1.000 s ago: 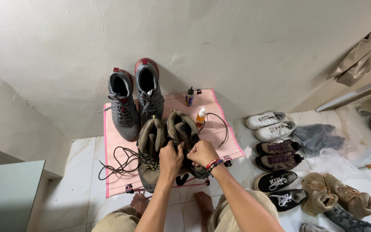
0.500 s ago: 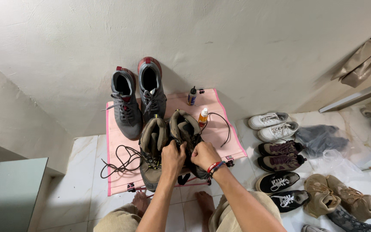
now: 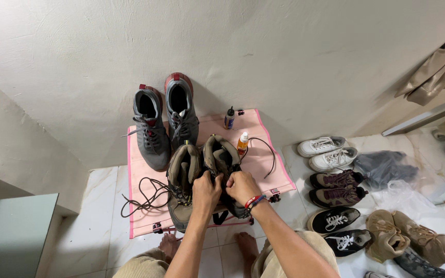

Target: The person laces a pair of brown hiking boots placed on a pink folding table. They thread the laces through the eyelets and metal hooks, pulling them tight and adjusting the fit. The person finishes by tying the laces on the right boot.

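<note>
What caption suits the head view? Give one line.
Both hands, left and right, grip a tan boot on a pink mat.

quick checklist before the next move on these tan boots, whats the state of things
1. Both hands on the work: left hand and right hand rest on the right tan boot - ok.
2. Lace gripped: fingers hide it - cannot tell.
3. Left tan boot upright beside it on the pink mat - ok.
4. Loose dark lace trails off the mat onto the tiles, tangled - not ok.
5. Small orange-capped bottle stands upright close to the boot - ok.
6. Grey sneakers set back by the wall - ok.
</note>
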